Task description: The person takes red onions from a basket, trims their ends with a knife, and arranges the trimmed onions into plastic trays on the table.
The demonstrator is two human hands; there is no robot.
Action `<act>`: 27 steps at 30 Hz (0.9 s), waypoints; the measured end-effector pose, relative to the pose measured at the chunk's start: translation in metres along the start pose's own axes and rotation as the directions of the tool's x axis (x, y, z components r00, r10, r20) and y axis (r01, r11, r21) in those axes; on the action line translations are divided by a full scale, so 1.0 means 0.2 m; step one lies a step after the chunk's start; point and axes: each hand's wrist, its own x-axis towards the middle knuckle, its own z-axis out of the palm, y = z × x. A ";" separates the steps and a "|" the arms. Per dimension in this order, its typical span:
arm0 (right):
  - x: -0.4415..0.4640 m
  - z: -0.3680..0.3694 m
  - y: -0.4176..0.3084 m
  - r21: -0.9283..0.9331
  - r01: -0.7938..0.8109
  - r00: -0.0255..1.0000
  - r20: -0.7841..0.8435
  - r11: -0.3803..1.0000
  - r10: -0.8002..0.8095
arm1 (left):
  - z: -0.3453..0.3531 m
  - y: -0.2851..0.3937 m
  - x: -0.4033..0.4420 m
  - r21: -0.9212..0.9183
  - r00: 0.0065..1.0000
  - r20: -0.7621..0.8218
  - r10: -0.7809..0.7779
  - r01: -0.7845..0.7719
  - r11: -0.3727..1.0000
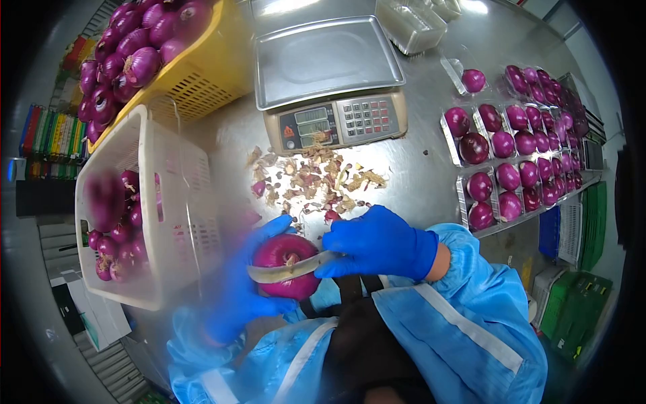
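A large red onion (296, 288) sits in my left hand (245, 286), whose blue-gloved fingers curve round its far and near sides. My right hand (380, 244), also in a blue glove, is closed on a knife (286, 271). The pale blade lies across the onion, just below its dry stem end. How deep the edge goes, if at all, I cannot tell. Beyond both hands, dry skins and trimmings (316, 178) are scattered over the metal table (424, 192).
A weighing scale (330, 64) stands at the back. To the left are a yellow crate (202, 81) and a white basket (185, 222), both holding red onions. Clear trays (494, 161) of onions line the right side; stacked clear trays (412, 27) sit behind.
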 end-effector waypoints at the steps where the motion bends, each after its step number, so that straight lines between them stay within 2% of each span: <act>1: -0.04 0.03 0.06 0.001 -0.022 1.000 -0.019 1.000 0.022 | -0.02 -0.01 -0.01 0.043 0.999 0.038 0.027 -0.028 0.999; 2: -0.10 0.07 0.14 0.003 -0.040 0.998 -0.037 0.999 0.040 | -0.03 -0.03 -0.03 0.022 1.000 -0.009 0.012 -0.012 1.000; 3: -0.17 0.12 0.23 -0.079 -0.141 0.988 -0.076 0.987 0.135 | -0.04 -0.07 -0.05 0.001 0.998 -0.059 -0.001 0.001 1.000; 5: -0.20 0.08 0.22 0.205 -0.365 0.931 0.078 0.908 0.357 | -0.02 -0.08 -0.06 -0.011 0.979 -0.195 -0.057 0.056 0.998; 6: -0.21 0.07 0.19 0.330 -0.480 0.877 0.180 0.813 0.445 | 0.01 -0.08 -0.05 -0.126 0.971 -0.234 -0.058 0.029 0.992; 8: -0.15 0.07 0.12 0.373 -0.438 0.896 0.115 0.818 0.428 | 0.06 -0.06 -0.03 -0.338 0.949 -0.307 -0.065 -0.045 0.940; 9: -0.12 0.08 0.11 0.375 -0.409 0.906 0.056 0.832 0.420 | 0.04 -0.13 -0.03 -0.465 0.957 -0.278 -0.080 -0.062 0.883; 10: -0.10 0.09 0.10 0.376 -0.379 0.912 -0.005 0.845 0.411 | 0.04 -0.22 -0.03 -0.623 0.965 -0.233 -0.120 -0.054 0.780; 11: -0.11 0.13 0.12 0.215 -0.280 0.943 -0.123 0.936 0.311 | 0.03 -0.30 -0.03 -0.757 0.972 -0.181 -0.149 -0.041 0.652; 13: -0.09 0.10 0.05 0.145 -0.132 0.983 -0.107 0.981 0.148 | 0.06 -0.37 -0.02 -0.935 0.977 -0.122 -0.174 -0.054 0.351; 15: -0.08 0.10 -0.01 0.070 0.022 0.996 -0.092 0.997 -0.015 | 0.08 -0.49 -0.02 -0.793 0.953 -0.259 -0.160 -0.115 0.599; 18: -0.04 0.17 0.00 0.015 0.006 1.000 -0.018 1.000 -0.006 | 0.14 -0.46 -0.06 -0.833 0.961 -0.221 -0.167 -0.097 0.544; 20: -0.03 0.22 0.06 0.019 -0.003 0.999 -0.053 1.000 0.004 | 0.18 -0.34 -0.09 -0.990 0.980 -0.039 -0.198 -0.011 0.139; 21: -0.02 0.23 0.07 0.021 -0.007 0.997 -0.071 1.000 0.009 | 0.16 -0.38 -0.09 -0.996 0.990 0.041 -0.132 0.050 0.068; 27: 0.01 0.22 0.01 0.027 0.054 0.997 -0.061 0.998 -0.053 | 0.22 -0.34 -0.14 -0.983 0.960 -0.072 -0.271 -0.022 0.183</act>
